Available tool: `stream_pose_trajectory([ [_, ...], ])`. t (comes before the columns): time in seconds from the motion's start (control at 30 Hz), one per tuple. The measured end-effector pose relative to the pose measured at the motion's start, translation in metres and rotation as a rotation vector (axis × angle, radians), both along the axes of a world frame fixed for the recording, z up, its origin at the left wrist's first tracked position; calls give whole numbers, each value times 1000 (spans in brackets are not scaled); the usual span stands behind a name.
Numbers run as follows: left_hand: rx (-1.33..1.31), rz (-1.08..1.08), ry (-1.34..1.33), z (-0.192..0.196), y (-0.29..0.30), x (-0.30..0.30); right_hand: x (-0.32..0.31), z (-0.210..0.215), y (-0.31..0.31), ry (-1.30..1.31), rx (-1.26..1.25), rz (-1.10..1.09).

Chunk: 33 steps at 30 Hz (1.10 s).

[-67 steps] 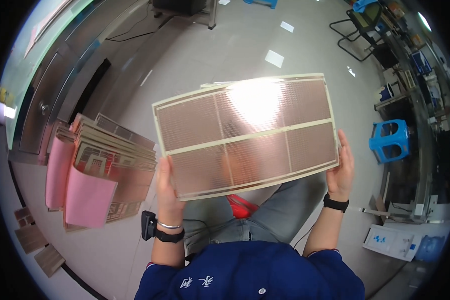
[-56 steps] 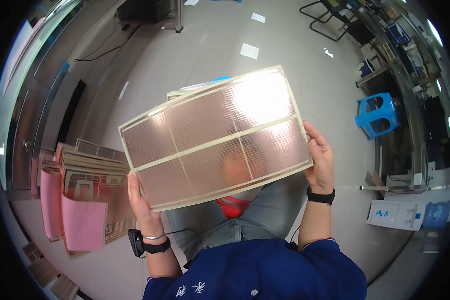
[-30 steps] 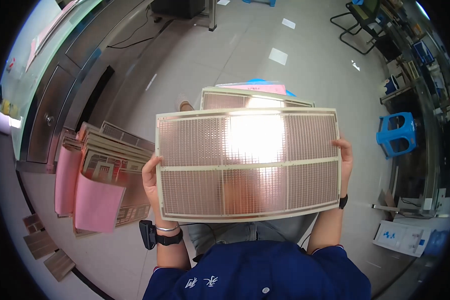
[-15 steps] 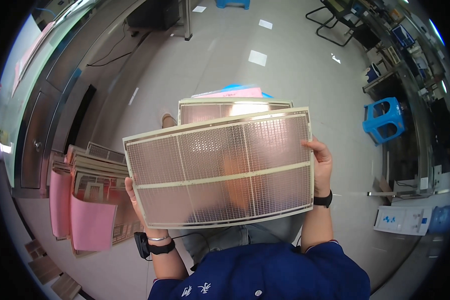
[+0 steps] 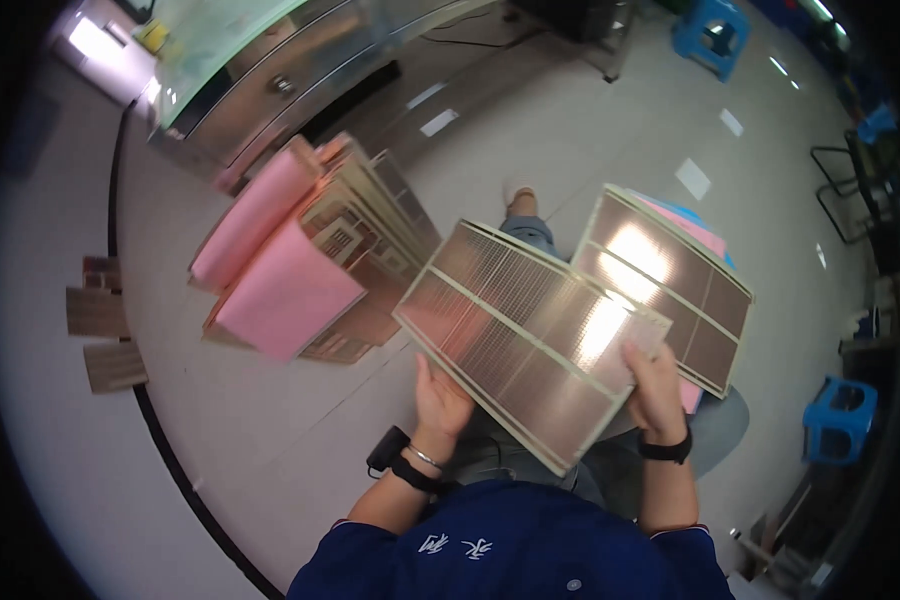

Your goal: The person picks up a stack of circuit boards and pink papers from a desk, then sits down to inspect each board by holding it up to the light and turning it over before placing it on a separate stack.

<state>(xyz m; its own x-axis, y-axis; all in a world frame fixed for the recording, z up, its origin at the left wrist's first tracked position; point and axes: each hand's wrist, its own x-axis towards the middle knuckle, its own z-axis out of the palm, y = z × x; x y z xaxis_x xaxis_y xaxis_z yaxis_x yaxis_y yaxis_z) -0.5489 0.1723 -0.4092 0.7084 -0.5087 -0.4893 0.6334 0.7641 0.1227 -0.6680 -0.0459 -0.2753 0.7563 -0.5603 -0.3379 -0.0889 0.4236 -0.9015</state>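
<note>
A rectangular mesh panel (image 5: 530, 330) with a cream frame and a brownish, shiny grid is held slanted above my lap. My right hand (image 5: 656, 390) grips its right end, thumb on the upper face and the other fingers mostly hidden. At the near left edge, my left hand (image 5: 442, 402) holds the panel from below; its thumb shows beside the frame and its fingertips are hidden. A second framed panel (image 5: 715, 300) lies to the right, partly behind the held one, on top of pink and blue sheets (image 5: 695, 232).
On the floor at left stands a row of upright panels (image 5: 370, 215) with pink sheets (image 5: 288, 290) draped among them. Behind it is a metal cabinet (image 5: 260, 100). Blue stools stand at far right (image 5: 840, 420) and at the back (image 5: 712, 38). Brown boards (image 5: 98, 312) lie by the left wall.
My view has swung left, bringing the row of panels closer to the middle. The held panel has tilted, its left end now farther away, and my right hand's thumb lies over its face.
</note>
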Motion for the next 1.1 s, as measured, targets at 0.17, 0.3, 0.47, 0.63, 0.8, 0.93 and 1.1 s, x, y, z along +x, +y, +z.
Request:
stream_pose_trajectory([
  [0.17, 155, -98, 267, -69, 67, -37, 34, -42, 66, 252, 98, 398],
  [0.3, 429, -135, 330, -117, 108, -5, 40, -24, 76, 143, 193, 498],
  [0.47, 596, -96, 243, -234, 143, 35, 29, -10, 44, 144, 64, 441],
  [0.63, 596, -9, 84, -279, 181, 66, 10, 1, 11, 163, -28, 316],
  [0.8, 196, 282, 406, -188, 120, 106, -27, 2, -39, 182, -201, 65],
  [0.93, 419, 218, 257, -162, 81, 102, -45, -12, -81, 210, -476, -105],
  [1.1, 108, -434, -191, -101, 6, 65, -70, -45, -106, 653, -1269, -79],
])
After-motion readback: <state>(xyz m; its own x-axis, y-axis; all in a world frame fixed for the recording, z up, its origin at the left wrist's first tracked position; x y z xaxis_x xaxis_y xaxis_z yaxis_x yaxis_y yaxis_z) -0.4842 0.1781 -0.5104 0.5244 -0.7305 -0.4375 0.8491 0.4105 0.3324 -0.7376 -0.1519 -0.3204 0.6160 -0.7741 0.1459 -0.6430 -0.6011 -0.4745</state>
